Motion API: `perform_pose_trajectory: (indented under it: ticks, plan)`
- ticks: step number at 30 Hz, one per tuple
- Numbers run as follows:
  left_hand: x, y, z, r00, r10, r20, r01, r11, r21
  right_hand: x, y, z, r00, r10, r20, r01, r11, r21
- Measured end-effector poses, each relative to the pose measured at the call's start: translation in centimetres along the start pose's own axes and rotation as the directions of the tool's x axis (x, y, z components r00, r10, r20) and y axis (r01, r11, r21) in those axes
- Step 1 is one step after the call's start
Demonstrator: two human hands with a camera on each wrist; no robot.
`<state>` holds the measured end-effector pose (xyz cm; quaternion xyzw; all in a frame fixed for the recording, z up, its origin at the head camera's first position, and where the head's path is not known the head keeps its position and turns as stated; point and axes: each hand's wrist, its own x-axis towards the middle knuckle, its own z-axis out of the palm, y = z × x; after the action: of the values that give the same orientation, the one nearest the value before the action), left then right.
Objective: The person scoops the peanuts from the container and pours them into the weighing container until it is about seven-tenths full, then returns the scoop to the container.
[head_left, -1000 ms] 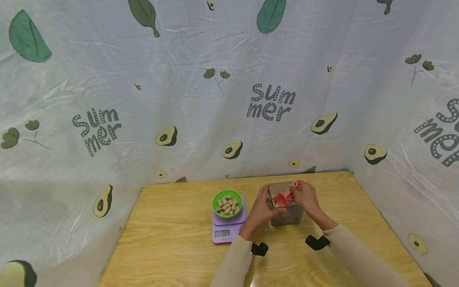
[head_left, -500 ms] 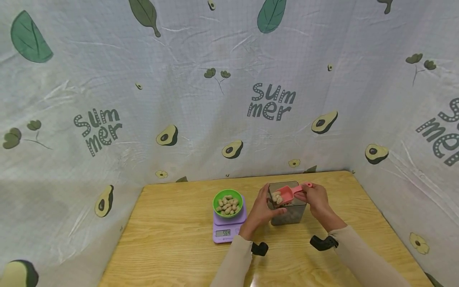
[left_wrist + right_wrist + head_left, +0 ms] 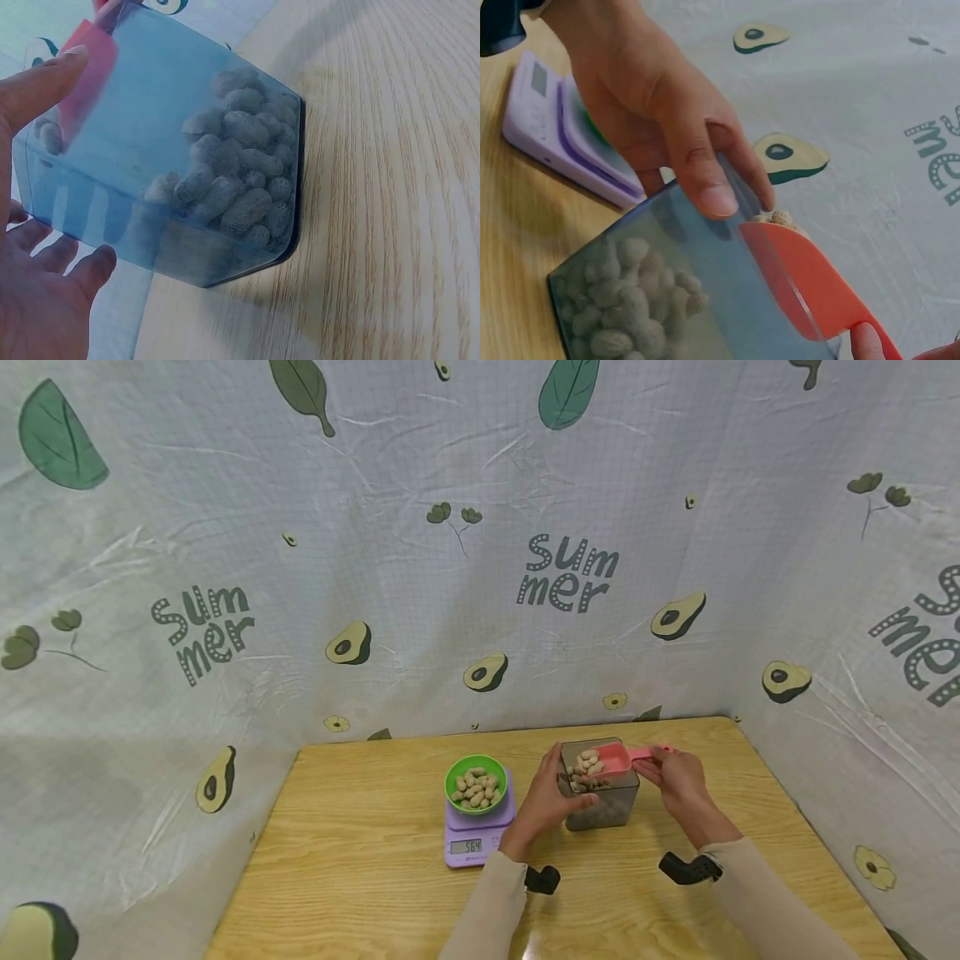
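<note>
A clear, grey-tinted square container partly filled with unshelled peanuts stands on the table. My left hand grips its left side near the rim, thumb across the front face and fingers along the other side. By its handle my right hand holds a red scoop, just at the top of the container. Several peanuts lie in the scoop's front. To the left, a green bowl of peanuts sits on a purple kitchen scale, whose display seems to read 564.
The wooden table stretches out to the left and in front of the scale. Behind it hangs a white curtain printed with avocados and leaves, which also closes off the right side.
My right hand has lifted the scoop from inside the container and drawn it to the right, levelling it with peanuts in it. My left hand stays where it was on the container.
</note>
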<state>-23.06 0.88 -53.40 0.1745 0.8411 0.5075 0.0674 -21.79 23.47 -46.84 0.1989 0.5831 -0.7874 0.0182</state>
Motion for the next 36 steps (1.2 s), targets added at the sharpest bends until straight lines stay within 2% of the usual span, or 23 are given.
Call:
perform_pose_trajectory:
  ticks: [10,17,22,26,29,33,36]
  plan:
    - [-0.6,0.7,-0.7,1.000,0.012,0.005,-0.012,0.999,0.047,-0.8,-1.6,0.2,0.999,-0.031,0.042,0.028,0.997,0.066]
    - [-1.4,1.7,-2.5,0.999,0.035,-0.036,-0.032,0.997,0.070,-1.2,-2.1,1.0,0.997,-0.023,0.073,0.017,0.997,0.077]
    - [-2.1,1.8,-3.8,0.998,0.037,-0.056,-0.033,0.997,0.071,-1.5,-2.5,1.9,0.993,-0.014,0.120,0.002,0.995,0.102]
    - [-2.9,2.1,-4.7,0.995,0.050,-0.087,-0.045,0.997,0.057,-1.5,-2.6,2.7,0.990,-0.009,0.141,-0.007,0.994,0.107]
    - [-3.4,2.2,-5.5,0.992,0.062,-0.107,-0.053,0.995,0.078,-1.4,-2.5,3.7,0.990,-0.006,0.139,-0.009,0.994,0.108]
    - [-4.2,2.4,-6.8,0.989,0.055,-0.141,-0.042,0.995,0.094,-1.1,-2.4,5.5,0.991,-0.005,0.131,-0.011,0.993,0.119]
    - [-5.0,2.4,-8.0,0.983,0.045,-0.179,-0.032,0.997,0.074,-1.0,-2.1,7.1,0.990,-0.003,0.138,-0.013,0.993,0.118]
